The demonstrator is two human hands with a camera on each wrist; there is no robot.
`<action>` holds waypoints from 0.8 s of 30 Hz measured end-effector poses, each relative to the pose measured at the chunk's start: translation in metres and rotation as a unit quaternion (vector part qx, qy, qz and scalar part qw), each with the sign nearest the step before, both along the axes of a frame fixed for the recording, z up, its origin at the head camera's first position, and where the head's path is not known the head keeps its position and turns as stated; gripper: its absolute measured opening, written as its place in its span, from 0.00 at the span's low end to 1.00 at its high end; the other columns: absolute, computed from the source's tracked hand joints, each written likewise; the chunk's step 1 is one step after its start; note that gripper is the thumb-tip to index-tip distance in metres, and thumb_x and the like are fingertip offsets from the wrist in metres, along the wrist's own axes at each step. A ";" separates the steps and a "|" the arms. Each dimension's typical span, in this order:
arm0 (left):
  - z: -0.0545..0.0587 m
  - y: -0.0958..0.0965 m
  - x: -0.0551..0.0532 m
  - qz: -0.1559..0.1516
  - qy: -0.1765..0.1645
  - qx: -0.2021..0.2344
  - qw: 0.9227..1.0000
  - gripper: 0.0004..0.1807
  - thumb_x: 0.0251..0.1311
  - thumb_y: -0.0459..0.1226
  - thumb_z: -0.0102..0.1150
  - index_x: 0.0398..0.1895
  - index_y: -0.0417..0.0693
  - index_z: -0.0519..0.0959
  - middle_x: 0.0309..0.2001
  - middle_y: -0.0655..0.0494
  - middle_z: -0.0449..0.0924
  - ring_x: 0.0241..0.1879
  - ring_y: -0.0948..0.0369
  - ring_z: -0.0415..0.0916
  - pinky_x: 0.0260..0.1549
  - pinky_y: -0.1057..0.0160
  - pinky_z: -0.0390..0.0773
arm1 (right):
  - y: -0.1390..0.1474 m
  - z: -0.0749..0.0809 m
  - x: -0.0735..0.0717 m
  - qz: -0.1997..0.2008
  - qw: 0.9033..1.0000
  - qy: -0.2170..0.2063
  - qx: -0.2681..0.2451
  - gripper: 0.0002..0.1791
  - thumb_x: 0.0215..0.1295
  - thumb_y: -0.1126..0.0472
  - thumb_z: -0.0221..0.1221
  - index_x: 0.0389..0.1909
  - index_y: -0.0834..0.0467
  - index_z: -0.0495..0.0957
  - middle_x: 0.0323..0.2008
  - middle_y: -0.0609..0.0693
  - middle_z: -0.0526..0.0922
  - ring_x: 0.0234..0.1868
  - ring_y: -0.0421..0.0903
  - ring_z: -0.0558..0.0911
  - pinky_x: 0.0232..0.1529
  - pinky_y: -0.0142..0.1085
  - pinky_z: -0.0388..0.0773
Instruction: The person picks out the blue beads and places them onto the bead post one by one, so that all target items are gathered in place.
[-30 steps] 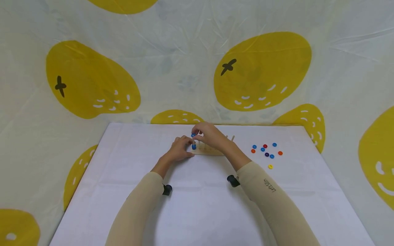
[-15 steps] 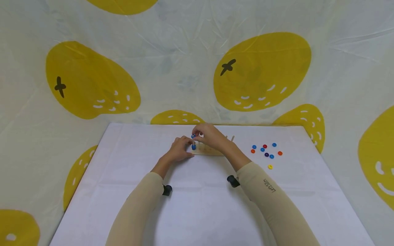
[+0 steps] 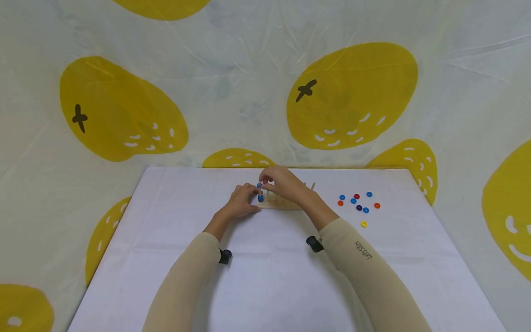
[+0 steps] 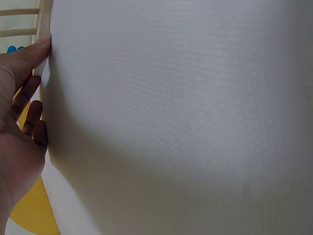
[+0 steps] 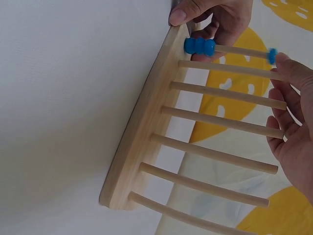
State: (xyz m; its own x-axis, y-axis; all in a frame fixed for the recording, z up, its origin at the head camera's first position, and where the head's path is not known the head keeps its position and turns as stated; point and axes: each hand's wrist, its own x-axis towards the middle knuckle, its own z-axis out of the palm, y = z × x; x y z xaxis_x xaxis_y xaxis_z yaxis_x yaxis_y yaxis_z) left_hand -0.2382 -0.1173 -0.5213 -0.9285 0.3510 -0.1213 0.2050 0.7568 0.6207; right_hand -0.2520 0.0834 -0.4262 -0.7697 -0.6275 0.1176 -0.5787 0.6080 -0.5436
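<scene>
A wooden peg rack [image 5: 146,117] stands on the table, its row of upright pegs rising from a flat base. My left hand [image 3: 241,201] grips the rack's left end, thumb on the front edge and fingers behind it. On the end peg, a short stack of blue rings [image 5: 199,46] sits down at the base. My right hand [image 3: 284,182] pinches another blue ring [image 5: 272,56] between thumb and fingertips at the tip of that same peg. Bare pegs show along the rest of the rack in the right wrist view, and the right hand partly covers them in the head view.
To the right of the rack lie loose rings on the white table [image 3: 265,286]: several blue ones, orange ones, a red ring [image 3: 356,196], a dark purple ring [image 3: 359,208] and a yellow ring [image 3: 363,224]. A cloth with yellow fruit prints [image 3: 352,97] hangs behind.
The right hand's blue ring has come down slightly, to the tip of the end peg. The left hand keeps its place on the rack.
</scene>
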 end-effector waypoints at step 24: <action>-0.002 0.001 0.000 -0.005 0.016 -0.017 1.000 0.31 0.54 0.42 0.79 0.61 0.47 0.79 0.61 0.50 0.77 0.61 0.50 0.67 0.65 0.49 0.67 | 0.045 0.020 0.020 -0.044 0.998 0.037 -0.021 0.14 0.68 0.60 0.67 0.52 0.60 0.82 0.48 0.53 0.86 0.49 0.50 0.83 0.54 0.44 0.82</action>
State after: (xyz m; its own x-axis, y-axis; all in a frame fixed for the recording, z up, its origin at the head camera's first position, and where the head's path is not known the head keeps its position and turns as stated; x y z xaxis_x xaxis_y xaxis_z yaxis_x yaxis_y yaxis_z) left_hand -0.2386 -0.1160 -0.5236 -0.9290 0.3555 -0.1032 0.2317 0.7759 0.5868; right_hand -0.2322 0.1287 -0.4063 -0.8096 -0.5512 0.2019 -0.5641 0.6352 -0.5275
